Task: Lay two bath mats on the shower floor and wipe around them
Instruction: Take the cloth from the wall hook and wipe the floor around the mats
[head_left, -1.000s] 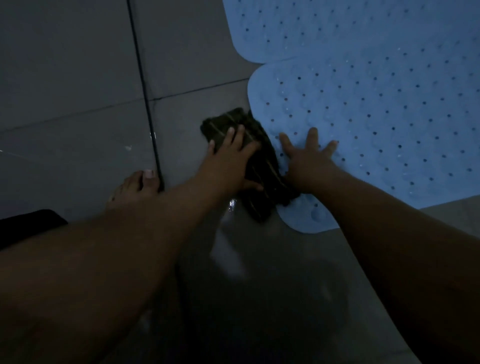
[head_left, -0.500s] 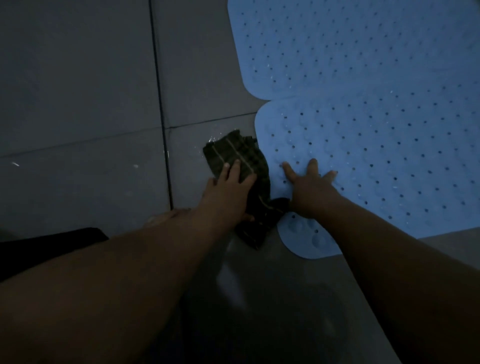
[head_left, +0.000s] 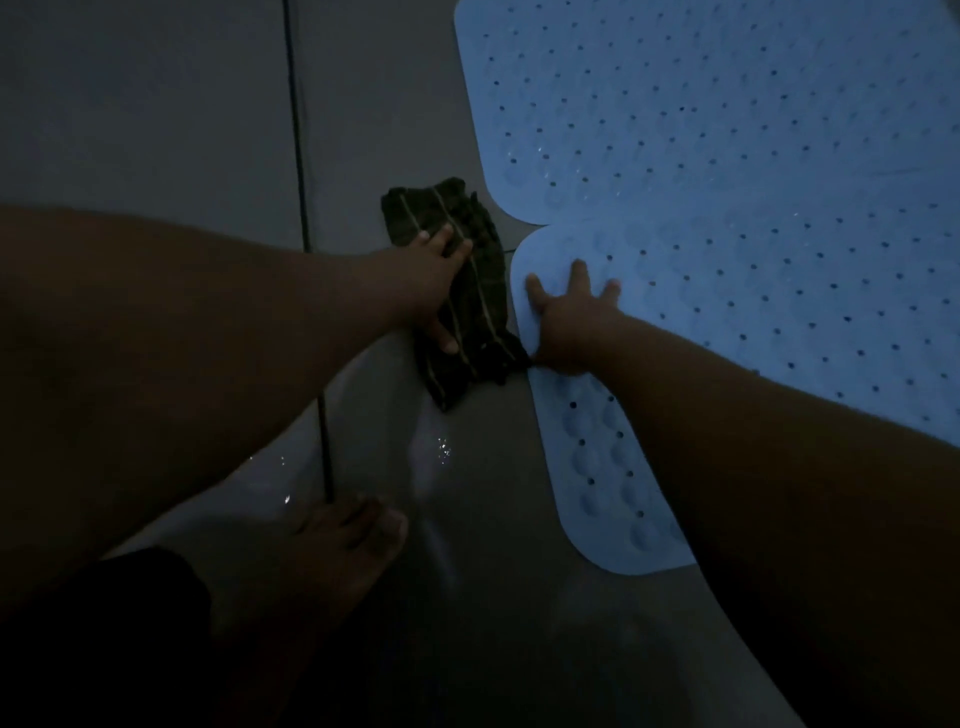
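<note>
Two pale blue bath mats lie flat on the grey tiled shower floor (head_left: 156, 130), the near mat (head_left: 753, 312) meeting the far mat (head_left: 701, 104) along a rounded edge. A dark striped cloth (head_left: 467, 312) sits on the tile just beside the near mat's left edge, pressed under the left hand (head_left: 431, 280), whose fingers (head_left: 441, 239) are spread flat on the fabric rather than closed around it. The right hand (head_left: 566, 317) rests open on the mat, fingers splayed, pinning its corner. Compared with a second ago, the cloth has travelled up the mat's edge toward the junction of the two mats, leaving a wet sheen (head_left: 431, 467) on the tile behind it; the wiping appears well under way along this side. A bare foot (head_left: 348, 551) stands on the damp tile near a dark grout line (head_left: 298, 156). The dim light hides detail, and the person's own forearms cover much of the lower floor.
</note>
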